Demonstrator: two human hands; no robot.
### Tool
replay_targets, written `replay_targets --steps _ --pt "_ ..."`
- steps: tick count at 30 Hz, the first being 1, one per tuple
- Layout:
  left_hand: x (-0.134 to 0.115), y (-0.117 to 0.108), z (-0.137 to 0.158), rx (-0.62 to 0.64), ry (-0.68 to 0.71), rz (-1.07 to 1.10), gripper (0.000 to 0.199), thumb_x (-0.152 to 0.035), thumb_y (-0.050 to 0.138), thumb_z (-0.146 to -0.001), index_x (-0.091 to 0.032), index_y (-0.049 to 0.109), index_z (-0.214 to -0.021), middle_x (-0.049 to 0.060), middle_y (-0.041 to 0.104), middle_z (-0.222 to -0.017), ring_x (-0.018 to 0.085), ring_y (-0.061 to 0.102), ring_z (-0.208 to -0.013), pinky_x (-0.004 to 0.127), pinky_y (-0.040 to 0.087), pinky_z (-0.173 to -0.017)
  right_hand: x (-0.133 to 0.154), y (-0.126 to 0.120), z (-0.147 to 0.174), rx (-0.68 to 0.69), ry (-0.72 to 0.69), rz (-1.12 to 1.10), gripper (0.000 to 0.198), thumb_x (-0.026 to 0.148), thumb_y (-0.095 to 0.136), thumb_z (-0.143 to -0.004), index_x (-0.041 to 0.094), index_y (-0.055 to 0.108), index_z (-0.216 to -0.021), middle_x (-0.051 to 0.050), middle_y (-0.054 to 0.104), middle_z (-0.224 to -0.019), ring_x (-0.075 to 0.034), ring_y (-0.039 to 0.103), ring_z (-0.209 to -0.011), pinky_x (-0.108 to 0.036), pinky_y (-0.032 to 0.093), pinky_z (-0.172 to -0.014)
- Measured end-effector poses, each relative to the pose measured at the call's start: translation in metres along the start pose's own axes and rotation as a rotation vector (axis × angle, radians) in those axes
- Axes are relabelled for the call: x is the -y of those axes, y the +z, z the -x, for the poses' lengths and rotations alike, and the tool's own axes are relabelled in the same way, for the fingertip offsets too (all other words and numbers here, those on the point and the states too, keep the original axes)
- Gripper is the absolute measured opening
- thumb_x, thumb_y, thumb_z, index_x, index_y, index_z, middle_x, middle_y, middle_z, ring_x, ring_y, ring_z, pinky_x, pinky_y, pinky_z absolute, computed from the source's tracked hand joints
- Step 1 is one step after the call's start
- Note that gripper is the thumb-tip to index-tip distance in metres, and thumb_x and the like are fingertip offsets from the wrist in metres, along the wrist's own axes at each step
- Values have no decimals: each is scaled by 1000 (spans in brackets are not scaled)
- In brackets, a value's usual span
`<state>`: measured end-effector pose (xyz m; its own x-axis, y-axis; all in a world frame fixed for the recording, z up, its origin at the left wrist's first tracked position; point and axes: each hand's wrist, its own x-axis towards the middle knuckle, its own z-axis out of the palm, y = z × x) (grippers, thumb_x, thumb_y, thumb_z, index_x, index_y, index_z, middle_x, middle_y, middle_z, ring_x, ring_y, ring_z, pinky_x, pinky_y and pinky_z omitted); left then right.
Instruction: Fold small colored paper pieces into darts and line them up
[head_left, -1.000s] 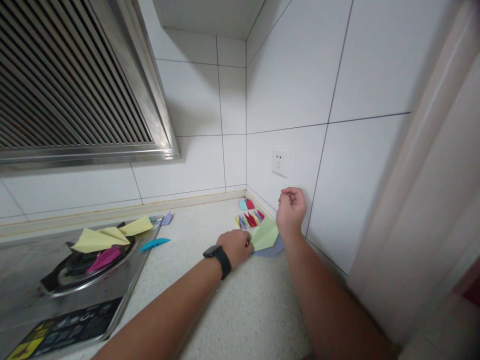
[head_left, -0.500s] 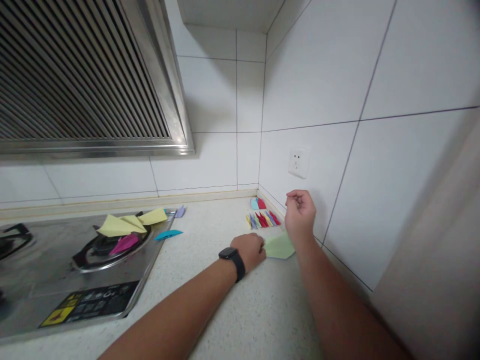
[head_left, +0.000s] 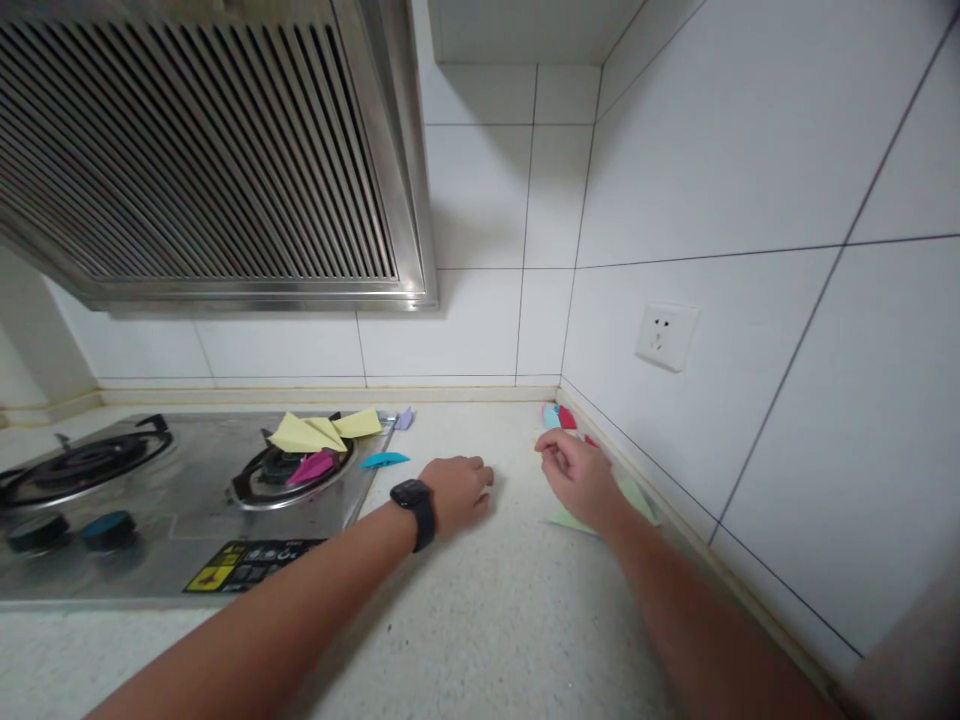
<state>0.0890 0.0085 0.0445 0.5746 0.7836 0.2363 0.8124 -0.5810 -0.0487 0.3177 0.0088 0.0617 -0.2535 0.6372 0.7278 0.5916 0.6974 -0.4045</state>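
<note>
My left hand (head_left: 459, 495), with a black watch (head_left: 414, 510) on its wrist, hovers low over the pale counter, fingers slightly apart and holding nothing visible. My right hand (head_left: 581, 478) is closed, its fingers curled toward the thumb; whether something small is pinched there is hidden. Under its wrist lies a pale green sheet of paper (head_left: 636, 497), partly covered. Just beyond the fingers are a red folded paper (head_left: 568, 417) and a light blue one (head_left: 551, 417). The row of small colourful folded papers is mostly hidden behind this hand.
On the gas stove (head_left: 195, 540) at left lie yellow folded papers (head_left: 307, 434) and a magenta one (head_left: 312, 466). A blue folded paper (head_left: 385, 460) and a lilac one (head_left: 404, 419) sit by the stove's right edge. A tiled wall with a socket (head_left: 667, 337) bounds the right side.
My left hand has moved left, off the green paper. My right hand has come down from beside the wall to over the row of small papers. The view has turned left.
</note>
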Motion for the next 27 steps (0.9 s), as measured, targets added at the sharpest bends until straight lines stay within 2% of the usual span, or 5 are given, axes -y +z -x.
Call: replay_targets --steps 2,6,10,20,27 --pt "38 -2 8 23 -101 -39 25 -34 52 -83 -28 62 -105 5 65 -103 24 60 -97 34 49 -78 4 9 3 110 -51 7 14 10 49 -80 19 58 -86 3 52 -63 -10 44 -53 -22 31 -53" --pt "109 -5 28 3 -258 -80 32 -26 56 -79 -18 63 -110 12 64 -110 28 56 -107 40 43 -92 9 20 7 217 -58 -9 18 8 48 -79 20 59 -87 2 59 -70 -11 48 -57 -22 33 -56" --pt "142 2 50 -4 -367 -87 40 -20 56 -79 -15 59 -118 13 63 -118 26 56 -108 37 40 -97 10 23 7 264 -59 -8 18 8 49 -80 20 59 -87 1 61 -73 -11 50 -59 -22 33 -58" --pt "142 16 63 -16 -404 -53 40 -14 53 -80 -21 61 -118 9 65 -113 25 54 -111 35 42 -94 15 25 7 336 -46 -14 17 9 49 -81 20 61 -86 1 61 -70 -11 48 -57 -22 32 -57" --pt "97 -3 60 -189 -158 5 39 -13 55 -81 -24 60 -118 6 64 -110 21 55 -106 33 42 -95 18 25 8 323 -37 -23 17 10 48 -82 20 61 -88 1 61 -71 -11 49 -58 -23 33 -57"
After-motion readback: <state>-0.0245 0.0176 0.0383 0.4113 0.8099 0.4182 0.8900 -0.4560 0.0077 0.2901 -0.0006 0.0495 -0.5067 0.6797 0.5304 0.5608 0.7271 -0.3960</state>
